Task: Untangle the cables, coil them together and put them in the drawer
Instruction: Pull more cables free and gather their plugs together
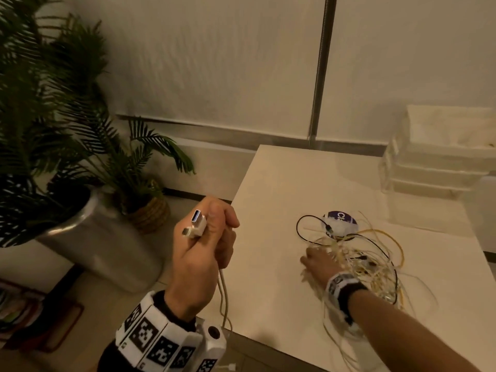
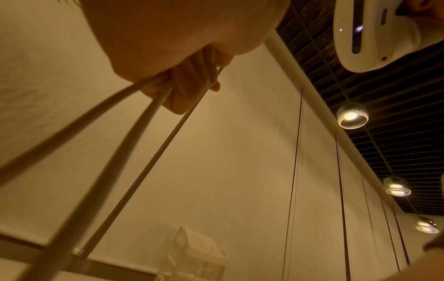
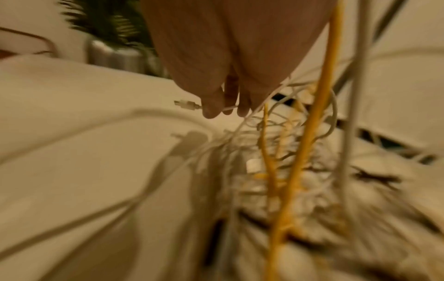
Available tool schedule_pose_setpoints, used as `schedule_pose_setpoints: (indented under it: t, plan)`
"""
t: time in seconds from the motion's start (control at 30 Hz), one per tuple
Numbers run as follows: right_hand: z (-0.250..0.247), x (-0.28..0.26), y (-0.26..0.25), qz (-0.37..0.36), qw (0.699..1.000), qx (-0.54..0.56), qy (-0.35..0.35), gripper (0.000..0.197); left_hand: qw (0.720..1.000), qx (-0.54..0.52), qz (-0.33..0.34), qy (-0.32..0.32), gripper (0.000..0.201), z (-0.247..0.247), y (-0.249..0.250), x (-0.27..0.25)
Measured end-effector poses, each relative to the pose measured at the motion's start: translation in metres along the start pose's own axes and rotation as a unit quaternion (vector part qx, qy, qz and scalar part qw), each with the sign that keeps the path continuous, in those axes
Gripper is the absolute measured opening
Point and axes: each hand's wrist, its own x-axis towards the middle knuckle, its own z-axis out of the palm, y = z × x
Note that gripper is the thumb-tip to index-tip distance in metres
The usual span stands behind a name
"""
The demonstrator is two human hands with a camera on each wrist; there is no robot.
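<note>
A tangle of white, yellow and black cables (image 1: 357,261) lies on the white table (image 1: 268,264). My left hand (image 1: 212,237), raised off the table's left edge, grips white cables (image 2: 149,106) in a fist; a USB plug (image 1: 198,220) and a smaller plug stick out above the thumb, and the cords hang down. My right hand (image 1: 319,261) reaches into the tangle's left side, pinching a thin white cable (image 3: 229,108) near its small connector (image 3: 186,105). Yellow strands (image 3: 312,144) drape by the right wrist. The clear drawer unit (image 1: 440,157) stands at the table's back right.
A purple and white round object (image 1: 341,221) lies behind the tangle. Potted palms (image 1: 80,146) in a metal planter (image 1: 99,237) and a wicker pot (image 1: 150,213) stand on the floor to the left. A white wall and a metal pole (image 1: 320,71) are behind the table.
</note>
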Motion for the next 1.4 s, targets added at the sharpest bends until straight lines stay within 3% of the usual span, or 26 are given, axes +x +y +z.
schedule_pose_setpoints:
  t: [0.17,0.3,0.4,0.53,0.63,0.73,0.83,1.0,1.17,1.27,1.4]
  plan:
    - [-0.098,-0.004,0.069,0.057,0.972,0.153,0.167,0.022,1.000,-0.009,-0.012,-0.016,0.033,0.026,-0.011,0.014]
    - [-0.175,-0.022,0.090,0.077,0.900,0.267,0.336,0.004,0.999,0.043,-0.014,-0.030,0.028,0.049,-0.019,0.032]
    - [-0.234,-0.053,0.088,0.070,0.838,0.351,0.412,0.013,0.996,0.070,-0.016,-0.046,0.016,0.072,-0.026,0.052]
    - [-0.288,-0.103,0.079,0.032,0.812,0.317,0.489,0.015,0.996,0.047,-0.030,-0.069,0.018,0.114,-0.027,0.085]
    - [-0.309,-0.144,0.063,-0.009,0.789,0.366,0.493,0.014,0.997,0.021,-0.017,-0.079,0.017,0.151,-0.014,0.108]
    - [-0.308,-0.174,0.049,-0.047,0.797,0.378,0.470,0.022,0.993,0.015,0.019,-0.120,0.027,0.184,0.002,0.119]
    - [-0.300,-0.191,0.049,-0.050,0.774,0.418,0.472,0.031,0.984,0.011,0.060,-0.169,0.018,0.206,0.009,0.118]
    - [-0.291,-0.204,0.059,-0.033,0.757,0.446,0.476,0.024,0.979,0.029,0.059,-0.194,0.037,0.228,0.002,0.115]
    - [-0.275,-0.205,0.058,-0.054,0.726,0.514,0.453,0.035,0.985,0.087,0.102,-0.109,0.047,0.223,0.003,0.128]
    - [-0.256,-0.200,0.060,-0.067,0.708,0.572,0.408,0.027,0.986,0.071,0.129,-0.084,0.048,0.216,0.014,0.137]
    - [-0.223,-0.185,0.065,-0.071,0.730,0.579,0.357,0.023,0.993,-0.056,0.085,-0.053,0.048,0.205,0.039,0.140]
